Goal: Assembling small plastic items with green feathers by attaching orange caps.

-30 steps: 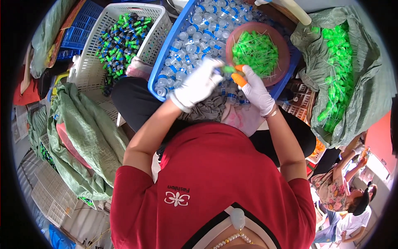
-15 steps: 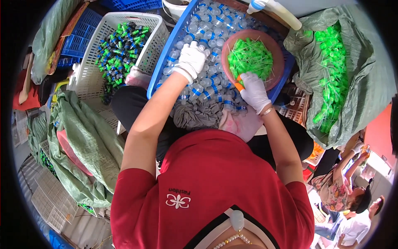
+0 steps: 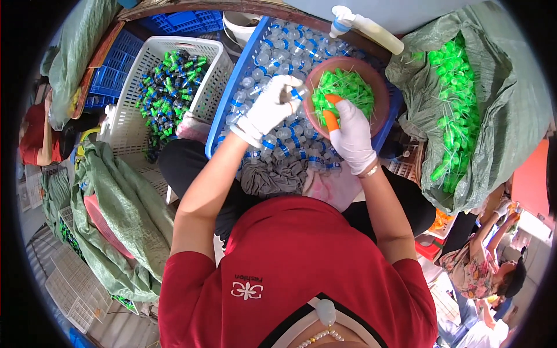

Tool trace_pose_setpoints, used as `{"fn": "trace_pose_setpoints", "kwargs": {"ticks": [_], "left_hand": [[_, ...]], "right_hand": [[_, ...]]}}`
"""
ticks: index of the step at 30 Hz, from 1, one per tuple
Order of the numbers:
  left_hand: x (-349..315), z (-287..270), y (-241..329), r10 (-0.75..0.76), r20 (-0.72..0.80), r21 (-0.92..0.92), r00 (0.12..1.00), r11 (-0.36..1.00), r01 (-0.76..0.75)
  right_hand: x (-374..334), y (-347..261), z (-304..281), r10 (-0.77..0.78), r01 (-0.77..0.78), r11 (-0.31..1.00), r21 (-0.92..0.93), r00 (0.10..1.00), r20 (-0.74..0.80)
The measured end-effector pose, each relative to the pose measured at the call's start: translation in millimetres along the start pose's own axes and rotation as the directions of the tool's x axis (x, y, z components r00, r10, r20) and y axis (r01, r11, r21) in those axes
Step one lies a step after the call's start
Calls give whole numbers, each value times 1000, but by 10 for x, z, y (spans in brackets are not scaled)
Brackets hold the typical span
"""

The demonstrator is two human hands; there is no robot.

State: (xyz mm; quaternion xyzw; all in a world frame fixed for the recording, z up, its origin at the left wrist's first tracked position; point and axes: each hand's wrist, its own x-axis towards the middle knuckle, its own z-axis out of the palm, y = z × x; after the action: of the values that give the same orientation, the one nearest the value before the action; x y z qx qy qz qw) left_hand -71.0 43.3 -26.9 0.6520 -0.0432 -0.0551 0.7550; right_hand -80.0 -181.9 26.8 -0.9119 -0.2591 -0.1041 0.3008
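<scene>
My left hand [image 3: 268, 109], in a white glove, holds a small clear bottle [image 3: 294, 93] with a blue label just above the blue crate [image 3: 231, 101], which is full of such bottles. My right hand [image 3: 352, 136], also gloved and with an orange fingertip cover [image 3: 330, 118], reaches into a round pink bowl [image 3: 380, 95] heaped with green caps [image 3: 345, 90]. The bowl rests on the bottles in the crate. The right fingertips lie among the caps, and I cannot see whether they pinch one. The bottle is held close to the bowl's left rim.
A white basket [image 3: 125, 101] of bottles with green caps stands left of the crate. An open green sack [image 3: 505, 116] of green caps lies at right. A spray bottle [image 3: 365, 24] lies behind the bowl. Another person [image 3: 493, 269] sits at lower right, and green sacks [image 3: 116, 214] are at lower left.
My left hand dipped into the loose bottles and came up with one, moving right toward the bowl. My right hand moved from the crate's front into the bowl of caps.
</scene>
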Motion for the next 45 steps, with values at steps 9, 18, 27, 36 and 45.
{"fn": "trace_pose_setpoints", "kwargs": {"ticks": [9,18,27,36,45], "left_hand": [[91,374,284,168,-9,-208,986,964,-166],[660,404,287,268,-105,-266,958,920,-286],[667,441,335,245,-93,-321,965,910,-262],[733,492,330,281,-94,-271,955,916,-296],[732,488,342,275,-103,-263,956,919,-293]], "right_hand": [[159,-66,14,-56,55,998,-10,998,-30],[498,-71,-590,-83,68,995,-73,972,-222],[762,-220,-927,-26,42,999,29,911,-412],[716,-15,-787,-165,117,983,-139,898,-407],[687,-11,-780,-149,107,986,-127,909,-389]]}}
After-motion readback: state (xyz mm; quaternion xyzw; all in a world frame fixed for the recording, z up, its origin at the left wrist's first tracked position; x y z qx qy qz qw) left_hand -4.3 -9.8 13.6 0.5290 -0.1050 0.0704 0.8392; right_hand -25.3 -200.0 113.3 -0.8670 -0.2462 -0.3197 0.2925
